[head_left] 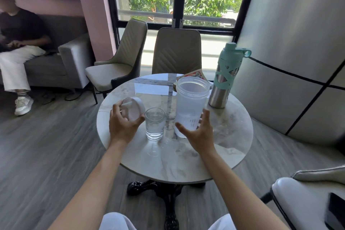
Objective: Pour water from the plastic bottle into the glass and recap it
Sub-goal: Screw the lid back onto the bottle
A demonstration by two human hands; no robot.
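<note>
Steel flask (pixel 225 78) on marble table (pixel 186 158)

On the tabletop (pixel 186 164) the glass (pixel 155 124) stands near the middle, with the plastic bottle (pixel 191 102) just to its right, upright and uncapped. Behind and right of the bottle stands a metal flask (pixel 223 80). The left hand (pixel 124 124) is left of the glass, holding the cap (pixel 133 108) above the tabletop; the right hand (pixel 199 132) is spread in front of the bottle's base. Two chairs (pixel 176 52) stand behind the tabletop

Round marble table (pixel 186 162) carries glass (pixel 155 127), plastic bottle (pixel 190 104), steel flask (pixel 224 80)
</note>
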